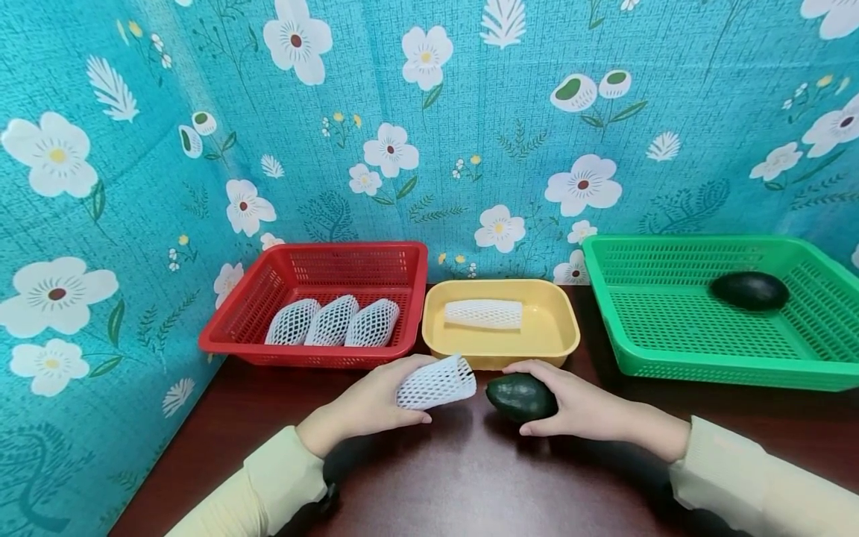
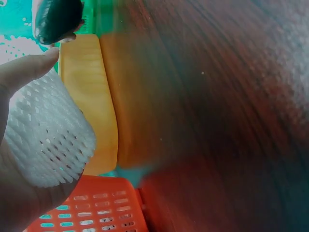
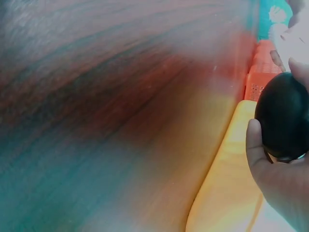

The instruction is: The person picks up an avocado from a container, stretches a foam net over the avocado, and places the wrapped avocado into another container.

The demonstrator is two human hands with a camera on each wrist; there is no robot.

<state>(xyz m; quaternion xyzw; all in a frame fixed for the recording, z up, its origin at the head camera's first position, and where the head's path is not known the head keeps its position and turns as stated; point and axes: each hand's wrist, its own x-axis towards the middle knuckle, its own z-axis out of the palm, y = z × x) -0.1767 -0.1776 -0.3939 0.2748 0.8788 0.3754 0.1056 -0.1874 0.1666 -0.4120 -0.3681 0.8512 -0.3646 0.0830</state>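
My left hand [image 1: 376,399] grips a white foam net sleeve [image 1: 436,384], its open end turned toward the right. Opposite it, my right hand [image 1: 570,403] holds a dark green avocado [image 1: 522,397], thumb below and fingers over the top. A small gap separates the avocado's pointed end from the sleeve's mouth. In the left wrist view the thumb [image 2: 36,70] lies across the netting [image 2: 53,130]. The right wrist view shows the avocado [image 3: 282,118] cupped between thumb and fingers.
A red basket [image 1: 349,359] at the back left contains several net-wrapped fruits [image 1: 333,321]. In the yellow tray [image 1: 499,289] behind the hands lies another foam net [image 1: 483,314]. The green basket [image 1: 725,367] on the right holds one dark avocado [image 1: 749,290]. A flowered cloth [image 1: 429,149] hangs behind.
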